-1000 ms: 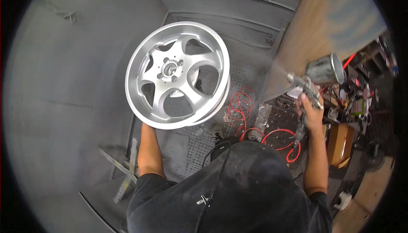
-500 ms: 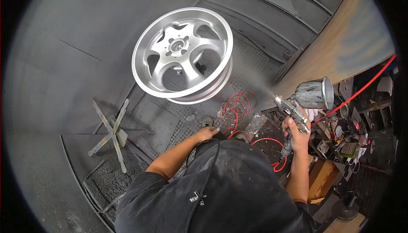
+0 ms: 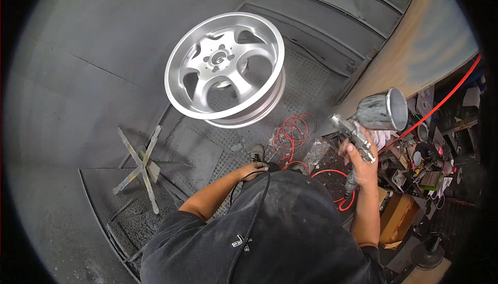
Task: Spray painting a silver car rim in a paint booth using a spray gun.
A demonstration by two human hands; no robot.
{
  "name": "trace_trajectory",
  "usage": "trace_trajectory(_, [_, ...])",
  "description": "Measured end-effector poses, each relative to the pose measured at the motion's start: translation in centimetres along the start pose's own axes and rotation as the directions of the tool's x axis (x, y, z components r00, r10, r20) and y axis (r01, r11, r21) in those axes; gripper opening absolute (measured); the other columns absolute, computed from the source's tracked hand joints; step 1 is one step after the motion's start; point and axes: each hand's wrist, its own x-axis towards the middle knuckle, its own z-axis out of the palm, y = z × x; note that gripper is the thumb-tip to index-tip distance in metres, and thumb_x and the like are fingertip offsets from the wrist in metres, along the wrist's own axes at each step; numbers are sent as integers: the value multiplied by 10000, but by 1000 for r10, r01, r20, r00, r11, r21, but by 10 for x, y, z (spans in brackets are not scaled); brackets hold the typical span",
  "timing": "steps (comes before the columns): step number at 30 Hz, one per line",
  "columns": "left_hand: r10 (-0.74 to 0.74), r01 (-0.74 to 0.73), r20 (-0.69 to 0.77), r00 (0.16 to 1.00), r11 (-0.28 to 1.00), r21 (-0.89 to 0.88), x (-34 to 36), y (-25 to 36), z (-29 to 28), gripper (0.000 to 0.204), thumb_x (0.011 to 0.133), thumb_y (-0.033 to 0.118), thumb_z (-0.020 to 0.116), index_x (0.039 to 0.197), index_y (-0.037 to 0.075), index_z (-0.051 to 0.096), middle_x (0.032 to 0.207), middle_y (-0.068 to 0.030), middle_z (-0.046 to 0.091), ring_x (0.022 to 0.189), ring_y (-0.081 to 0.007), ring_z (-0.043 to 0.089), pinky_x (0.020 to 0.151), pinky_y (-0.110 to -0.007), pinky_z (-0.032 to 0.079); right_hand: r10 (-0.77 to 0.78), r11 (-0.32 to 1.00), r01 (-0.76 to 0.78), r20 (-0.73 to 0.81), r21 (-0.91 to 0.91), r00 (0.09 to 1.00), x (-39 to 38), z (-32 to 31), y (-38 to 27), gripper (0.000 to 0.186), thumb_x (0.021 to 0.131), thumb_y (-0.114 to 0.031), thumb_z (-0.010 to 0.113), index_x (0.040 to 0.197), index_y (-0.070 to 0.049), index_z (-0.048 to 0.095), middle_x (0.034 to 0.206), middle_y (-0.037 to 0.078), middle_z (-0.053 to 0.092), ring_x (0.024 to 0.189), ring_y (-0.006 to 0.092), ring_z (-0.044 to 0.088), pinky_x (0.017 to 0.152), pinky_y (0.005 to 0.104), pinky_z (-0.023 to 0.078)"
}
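Observation:
A silver alloy wheel rim (image 3: 244,84) with curved spokes is mounted face up ahead of me, its support mostly hidden. My right hand (image 3: 363,157) grips a metal spray gun (image 3: 347,131) that has a paint-streaked cup (image 3: 378,112) on top and points toward the rim. My left hand (image 3: 254,169) is at my waist, below the rim, with fingers curled beside a black cord (image 3: 263,190); what they hold is too small to make out.
Grey booth walls (image 3: 88,35) surround the rim. A paint-crusted cross stand (image 3: 142,165) is at left. Red hose (image 3: 290,133) coils on the floor (image 3: 197,144) near my shoes. A tan panel (image 3: 399,51) stands at right, beside cluttered shelves (image 3: 441,154) and a cardboard box (image 3: 397,216).
My left hand has left the rim's lower edge and come down to my waist. The spray gun sits a little lower and further left. The mist seen at its nozzle earlier is no longer clearly visible.

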Motion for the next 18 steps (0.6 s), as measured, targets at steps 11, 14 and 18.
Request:
trace_trajectory(11, [48,-61,-171,984,995,-74,41,-75,-7,553,941,428,528,1261,-23,542,1213,-240,602,1163,-351,563,962,-389,437,120,962,-93,94,-257,988,18,37,-59,563,873,-206,656,1338,43,460,698,13,573,555,60,506,491,195,399])
trace_trajectory(14, [-130,28,-130,983,804,-593,47,-62,-28,399,938,218,535,1289,27,544,1241,-124,616,1153,-242,577,958,-332,450,228,950,-169,209,-262,951,19,62,-63,567,865,-213,664,1330,45,467,703,28,589,563,69,518,496,199,406])
trace_trajectory(18, [-314,-245,-275,909,134,-960,26,-4,-50,284,916,133,504,1144,-15,589,1089,-136,646,975,-209,636,814,-300,530,347,921,-234,382,-312,856,35,93,-70,512,846,-181,682,1280,38,520,767,37,610,613,81,536,570,219,425])
